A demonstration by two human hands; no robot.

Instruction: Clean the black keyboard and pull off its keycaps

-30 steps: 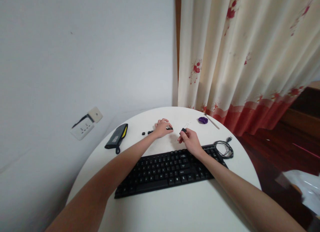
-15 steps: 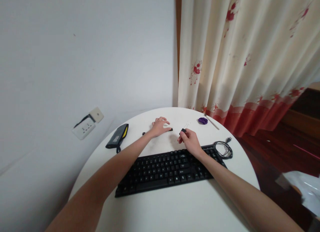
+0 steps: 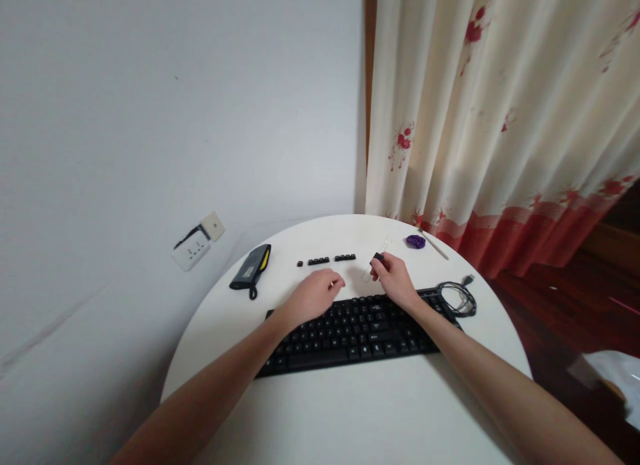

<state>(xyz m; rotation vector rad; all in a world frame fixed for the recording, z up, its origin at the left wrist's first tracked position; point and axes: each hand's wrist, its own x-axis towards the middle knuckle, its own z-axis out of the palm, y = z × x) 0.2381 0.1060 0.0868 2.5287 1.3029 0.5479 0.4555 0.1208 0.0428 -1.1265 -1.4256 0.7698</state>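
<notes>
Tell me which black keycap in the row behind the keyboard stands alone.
The single keycap at the row's left end, nearest the gray case; the others sit grouped in a middle cluster and a right cluster.

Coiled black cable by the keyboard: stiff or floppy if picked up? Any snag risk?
Probably floppy: the coiled black cable is thin and lies in curved loops. The plug sticks out past the coil, so it may swing or catch. The loops sit close against the keyboard, so lifting might brush or tug it.
</notes>
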